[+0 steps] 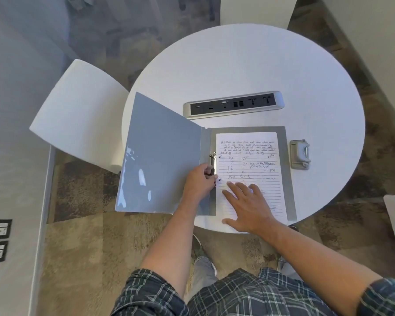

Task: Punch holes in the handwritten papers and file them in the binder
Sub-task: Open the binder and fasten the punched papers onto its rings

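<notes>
While the left hand [197,180] curls its grip around the lower part of the metal ring mechanism [212,162] at the binder's spine, the right hand [249,205] lies flat and open on the handwritten papers [249,156], fingers spread, holding nothing and pressing the lower half of the top sheet. The grey binder [160,156] lies open on the round white tabletop [237,65], its front cover spread out to the left of the left hand's grip and hanging past the tabletop's edge, its back cover flat beneath the papers. The papers sit just right of that grip, their left margin against the rings, with lined pages and writing visible above the right hand's fingers. Whether the rings are sprung apart or joined cannot be told, since the fingers cover part of them. A grey hole punch [300,154] stands on the tabletop to the right of the papers, apart from both hands and just beside the binder's back cover. Beyond the binder, farther from the hands, a power and socket strip [233,103] is set into the tabletop. A white chair [78,110] stands to the left of the open cover.
</notes>
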`<state>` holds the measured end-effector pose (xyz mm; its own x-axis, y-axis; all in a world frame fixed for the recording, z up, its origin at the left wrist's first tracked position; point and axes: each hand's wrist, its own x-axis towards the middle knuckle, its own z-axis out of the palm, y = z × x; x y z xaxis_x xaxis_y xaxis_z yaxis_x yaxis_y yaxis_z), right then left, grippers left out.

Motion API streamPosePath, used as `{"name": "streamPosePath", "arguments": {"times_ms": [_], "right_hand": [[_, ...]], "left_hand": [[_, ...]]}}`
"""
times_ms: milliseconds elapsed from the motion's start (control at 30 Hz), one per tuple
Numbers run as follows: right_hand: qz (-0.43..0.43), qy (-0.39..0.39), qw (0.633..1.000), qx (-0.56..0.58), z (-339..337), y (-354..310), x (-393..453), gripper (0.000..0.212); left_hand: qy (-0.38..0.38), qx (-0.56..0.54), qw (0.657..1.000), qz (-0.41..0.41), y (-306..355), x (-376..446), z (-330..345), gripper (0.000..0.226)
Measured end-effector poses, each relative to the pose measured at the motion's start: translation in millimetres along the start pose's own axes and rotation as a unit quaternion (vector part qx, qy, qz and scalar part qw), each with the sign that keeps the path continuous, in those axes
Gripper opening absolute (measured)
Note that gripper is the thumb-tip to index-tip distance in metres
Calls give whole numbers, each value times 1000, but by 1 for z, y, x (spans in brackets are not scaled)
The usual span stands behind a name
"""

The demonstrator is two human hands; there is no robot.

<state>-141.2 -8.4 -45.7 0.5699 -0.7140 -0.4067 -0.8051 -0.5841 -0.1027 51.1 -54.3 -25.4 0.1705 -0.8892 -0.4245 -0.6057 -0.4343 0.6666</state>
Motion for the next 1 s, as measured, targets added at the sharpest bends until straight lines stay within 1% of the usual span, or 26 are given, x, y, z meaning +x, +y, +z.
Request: {"name": "streamPosePath", "arguments": {"times_ms": [33, 67, 200, 300, 433, 633, 733, 800, 900, 1000], "right_hand": [[-11, -2, 1000, -1, -1, 1, -1, 90], [-27, -1, 1000, -6, -2, 3, -3, 89], [-103, 22, 993, -50, 4, 11, -13, 77], [-128, 42, 987, -84, 12, 12, -13, 64], [-160, 62, 980, -100, 22, 11, -10, 53], [-151, 106, 979, -89, 37, 10, -10, 49], [-138, 115, 981, -70, 38, 9, -9, 49], [-131, 107, 984, -50, 37, 11, -8, 51], [-125, 70, 990, -5, 29, 18, -6, 60], [-101, 69, 989, 79, 15, 22, -3, 62]], "left_hand": [[3, -1, 1000, -3, 0, -1, 0, 10], [6, -2, 1000, -5, 0, -2, 0, 6], [10, -3, 1000, -18, -1, -4, -1, 15], [14, -5, 1000, -19, -3, -3, 0, 22], [9, 5, 1000, -23, -7, -1, 1, 29], [10, 11, 1000, -20, -8, 1, 1, 26], [8, 8, 1000, -17, -8, 0, -1, 25], [3, 6, 1000, -15, -8, -1, -2, 22], [-9, 2, 1000, -17, -9, -4, -5, 17], [-16, -25, 999, -21, -10, -9, -8, 16]]}}
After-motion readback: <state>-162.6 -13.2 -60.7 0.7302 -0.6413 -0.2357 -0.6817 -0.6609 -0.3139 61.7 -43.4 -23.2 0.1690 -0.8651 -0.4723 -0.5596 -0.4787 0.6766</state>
